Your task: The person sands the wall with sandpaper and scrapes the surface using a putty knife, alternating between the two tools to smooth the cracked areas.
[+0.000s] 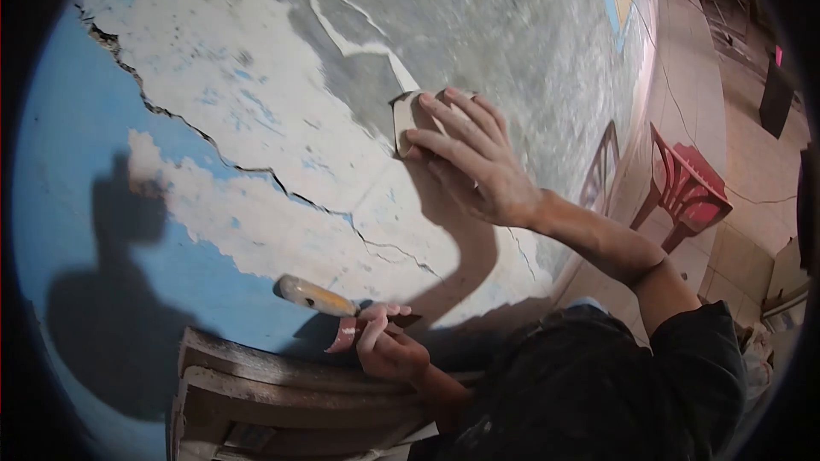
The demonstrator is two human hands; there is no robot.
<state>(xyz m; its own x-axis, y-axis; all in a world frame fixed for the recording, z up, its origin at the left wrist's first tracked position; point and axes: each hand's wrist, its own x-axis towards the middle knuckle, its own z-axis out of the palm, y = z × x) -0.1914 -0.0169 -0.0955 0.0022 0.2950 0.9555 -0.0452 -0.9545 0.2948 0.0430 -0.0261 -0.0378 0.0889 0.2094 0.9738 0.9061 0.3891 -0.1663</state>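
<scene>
My right hand (478,149) presses a flat pale spreader (407,124) against the wall, its fingers spread over the back of it. Just above the spreader, a white putty strip (359,44) runs over the grey patch. Lower down, my left hand (391,348) is closed around a putty knife (316,297) with a worn yellowish handle. Part of the knife's blade shows beyond the fingers. A reddish piece (345,335) with white smears is also in or against this hand; its full shape is hidden.
A dark jagged crack (196,128) crosses the white and blue wall (68,171) left of my hands. Wooden framing (282,367) stands close below my left hand. A red chair (688,183) and a trailing cable (675,90) are on the tiled floor at right.
</scene>
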